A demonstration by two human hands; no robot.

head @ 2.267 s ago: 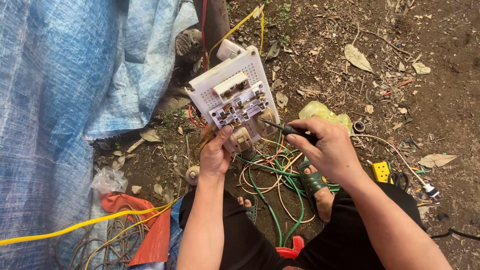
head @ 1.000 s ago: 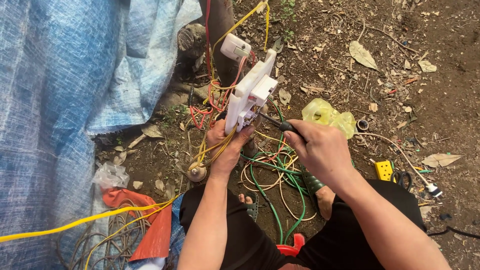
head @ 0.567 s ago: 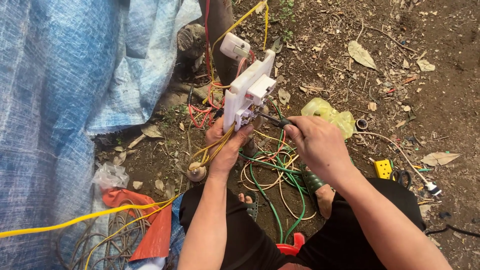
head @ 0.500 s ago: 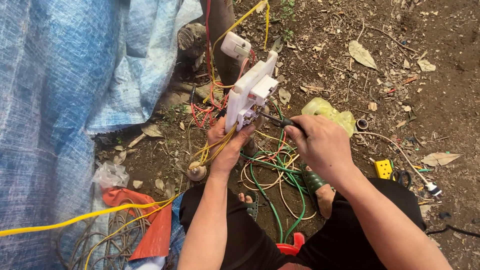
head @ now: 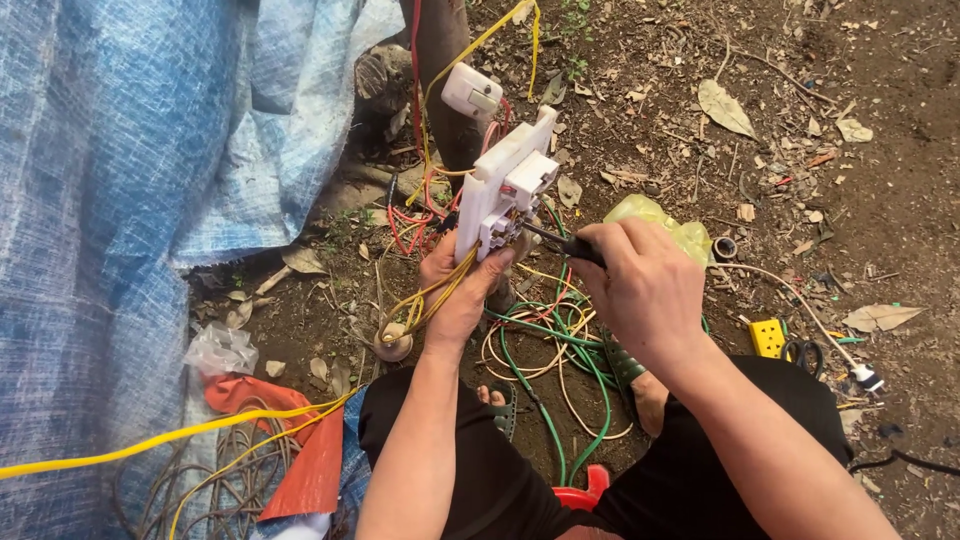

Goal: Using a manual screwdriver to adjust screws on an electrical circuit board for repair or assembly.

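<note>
From the head camera, the person sits low on bare dirt with both arms reaching forward. The left hand [head: 455, 290] is closed around the bottom of a white switch board [head: 505, 185], with the thumb on its front edge. The board stands almost on its side, in the air above the ground, just in front of a thin tree trunk [head: 440, 60]. Yellow wires [head: 430, 295] run from the board down past the left hand.

The right hand [head: 645, 290] is closed tight around the dark handle of a screwdriver [head: 560, 243]. Its thin metal tip points left and seems to touch the lower part of the board, but the spot is too small to see well.

Under the hands lies a tangle of green and cream wires [head: 545, 350] on the ground. A small white box [head: 472, 90] hangs by the trunk above the board. A yellowish plastic bag [head: 655, 215] lies just behind the right hand. A big blue tarp [head: 120, 200] fills the left side. A red cloth [head: 300, 440] lies near the left knee, with a yellow cable [head: 150, 440] across it. A small yellow plug block [head: 768, 337] sits on the dirt to the right.
</note>
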